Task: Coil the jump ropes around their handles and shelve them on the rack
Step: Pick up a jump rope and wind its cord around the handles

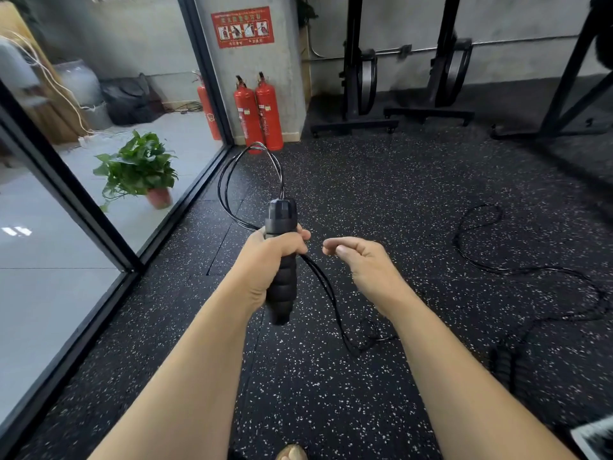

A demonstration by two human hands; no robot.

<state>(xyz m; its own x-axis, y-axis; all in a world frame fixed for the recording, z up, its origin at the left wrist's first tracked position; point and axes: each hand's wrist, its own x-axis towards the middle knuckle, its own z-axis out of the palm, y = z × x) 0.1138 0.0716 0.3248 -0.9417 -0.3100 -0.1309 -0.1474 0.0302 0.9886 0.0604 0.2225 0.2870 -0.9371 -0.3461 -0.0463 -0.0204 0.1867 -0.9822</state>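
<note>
My left hand (265,257) grips the black foam handles (281,290) of a jump rope, held upright. Its thin black rope (229,180) loops up past the handle tops and back down through my grip. A loose end (335,307) trails down to the floor. My right hand (361,263) hovers just right of the handles, its fingers loosely curled and holding nothing. A second black jump rope (517,270) lies uncoiled on the speckled rubber floor at the right, with its handles (507,366) near my right forearm.
A glass wall with a black frame (109,234) runs along the left, with a potted plant (139,167) behind it. Two red fire extinguishers (258,114) stand against a pillar ahead. Black equipment stands (391,121) line the back wall.
</note>
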